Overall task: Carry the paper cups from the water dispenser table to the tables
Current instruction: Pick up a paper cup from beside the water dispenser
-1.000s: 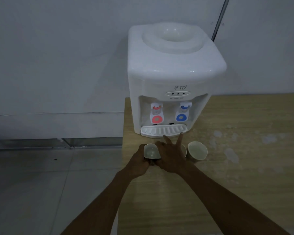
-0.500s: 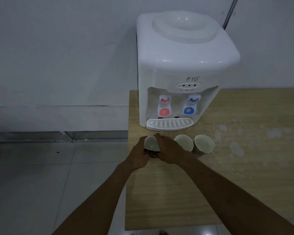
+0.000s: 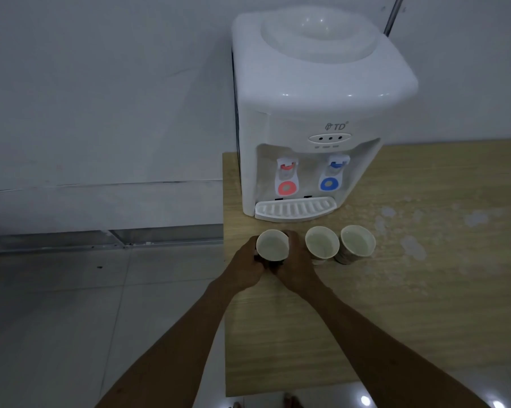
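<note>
Wooden table (image 3: 395, 304), leftmost paper cup (image 3: 272, 244) clasped between left hand (image 3: 245, 267) and right hand (image 3: 295, 265) grips.

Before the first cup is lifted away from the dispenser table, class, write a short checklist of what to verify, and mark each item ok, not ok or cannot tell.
1. Left hand on the leftmost cup: ok, wrapped round its left side.
2. Right hand on the same cup: ok, holding its right side.
3. Cup upright: ok, mouth faces up.
4. Water level in it: cannot tell, too dim.
5. Middle cup and right cup clear of the hands: ok, standing apart on the wooden table.
6. Room to lift under the drip tray: ok, cup sits in front of it.
</note>
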